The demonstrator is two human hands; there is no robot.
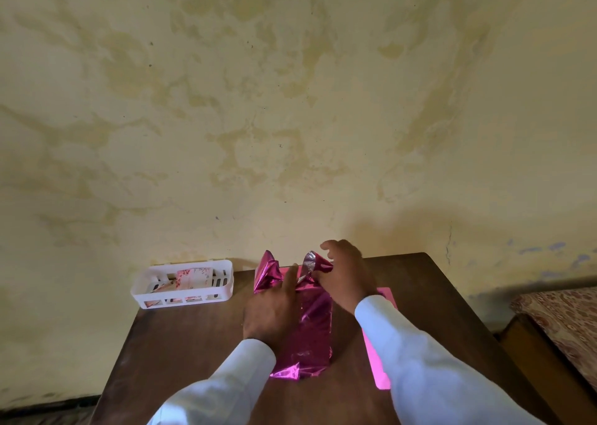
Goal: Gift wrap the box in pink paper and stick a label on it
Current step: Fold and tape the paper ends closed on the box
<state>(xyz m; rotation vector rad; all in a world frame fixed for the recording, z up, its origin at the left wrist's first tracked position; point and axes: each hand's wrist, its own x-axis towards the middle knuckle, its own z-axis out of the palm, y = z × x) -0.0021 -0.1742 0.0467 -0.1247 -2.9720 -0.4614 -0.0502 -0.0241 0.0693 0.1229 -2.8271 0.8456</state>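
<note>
The left hand [271, 308] is pressing with straight fingers on the box [315, 337], which is lying under it in pink paper [266, 274]. The right hand [342, 276] is pinching a raised flap of this paper just beyond the left fingertips.

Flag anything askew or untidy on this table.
The pink paper is loose at its far end: two flaps stand up unfolded, the right hand pinching one, the left hand pressing flat on top. The near end looks crumpled.
</note>
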